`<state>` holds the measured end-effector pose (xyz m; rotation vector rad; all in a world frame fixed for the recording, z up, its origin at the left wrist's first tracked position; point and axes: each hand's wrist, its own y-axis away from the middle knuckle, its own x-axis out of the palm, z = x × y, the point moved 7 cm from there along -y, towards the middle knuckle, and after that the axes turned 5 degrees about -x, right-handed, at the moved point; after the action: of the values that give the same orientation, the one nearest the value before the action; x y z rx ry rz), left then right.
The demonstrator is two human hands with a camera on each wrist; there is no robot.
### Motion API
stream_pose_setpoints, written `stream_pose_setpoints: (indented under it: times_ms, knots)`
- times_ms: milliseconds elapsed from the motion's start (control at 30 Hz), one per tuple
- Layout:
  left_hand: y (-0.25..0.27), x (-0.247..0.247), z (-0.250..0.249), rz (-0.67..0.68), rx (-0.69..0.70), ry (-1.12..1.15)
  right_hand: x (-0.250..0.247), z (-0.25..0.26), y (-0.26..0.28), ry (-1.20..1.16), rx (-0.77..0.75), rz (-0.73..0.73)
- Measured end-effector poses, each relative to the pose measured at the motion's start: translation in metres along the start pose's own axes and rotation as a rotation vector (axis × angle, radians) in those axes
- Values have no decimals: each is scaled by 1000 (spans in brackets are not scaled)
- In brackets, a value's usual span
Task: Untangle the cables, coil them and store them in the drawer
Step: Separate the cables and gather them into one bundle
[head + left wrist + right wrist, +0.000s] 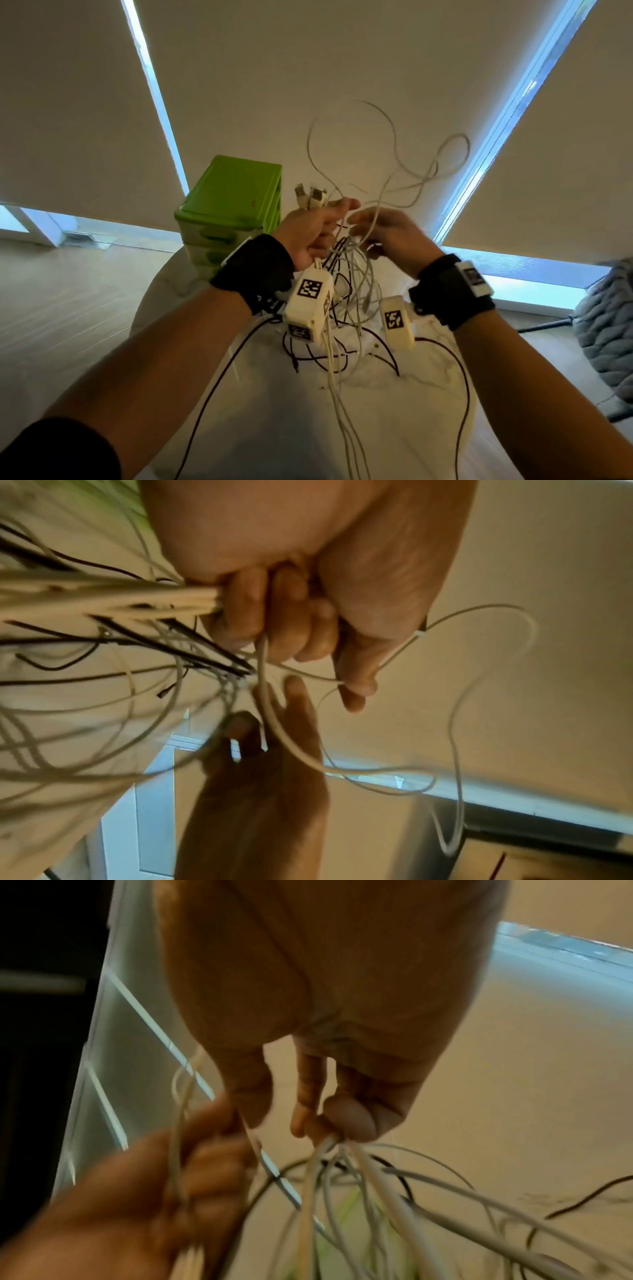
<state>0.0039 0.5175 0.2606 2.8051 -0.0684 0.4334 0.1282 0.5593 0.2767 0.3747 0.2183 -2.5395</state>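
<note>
Both forearms reach forward from the bottom of the head view, each with a black wrist strap and a white tagged box on it. Up past those, the left hand (317,228) is closed round a bunch of white cables (356,287), with a couple of plugs (310,197) poking out above its knuckles (the left wrist view shows those fingers (274,620) curled tight on the bundle). Its forefinger sticks out further than the rest. Just beside it, the right hand (387,229) pinches a few more white strands between thumb and fingertips, and the right wrist view has them fanning out below the pinch. So the whole tangle hangs between the two hands, thin loops arcing up above them and the rest drooping onto the round white table (394,428). Some black cables (329,356) are mixed in and lie partly on the tabletop. At the table's far left edge sits a green drawer unit (227,216), drawers all closed as far as I can tell. Off to the right there's a grey chunky knit blanket (606,318).
</note>
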Motion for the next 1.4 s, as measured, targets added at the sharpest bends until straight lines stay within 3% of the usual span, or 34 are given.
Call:
stream_pose_setpoints:
  times_ms: [100,200,300,400,500,567,633,700,800,933,1100,1233,1300,1400]
  knots:
    - [3,4,-7,0,18,-136,19,4,5,175,-104,51]
    - [1,-9,-2,-43,-1,-69,19,18,5,229,-136,27]
    - [3,-10,10,-20,-55,-47,10,33,2,-113,-106,-92]
    - [13,1,21,15,-57,-229,-12,48,-3,-552,-67,-331]
    - [12,-2,22,-41,-22,-218,-27,44,-7,-684,-56,-435]
    - [7,-9,16,-56,-30,-14,-25,30,-5,-522,-73,-405]
    - [4,-10,4,-16,-30,171,-6,11,2,-192,-101,-286]
    - [3,-7,-7,20,-21,187,21,-3,10,89,-136,-152]
    - [3,-2,-13,46,-47,123,41,-2,12,241,-177,-55]
    - [4,-14,-9,81,-83,123,30,13,11,130,-89,-8]
    - [9,-12,24,118,-165,-53,1,48,2,-477,-73,-216]
    - [11,-2,27,104,-139,-113,-16,43,-1,-710,-47,-349]
    - [9,-8,19,65,-118,-27,-19,24,0,-636,-4,-354]
    - [8,-8,14,55,-146,38,2,-1,8,-296,54,-177]
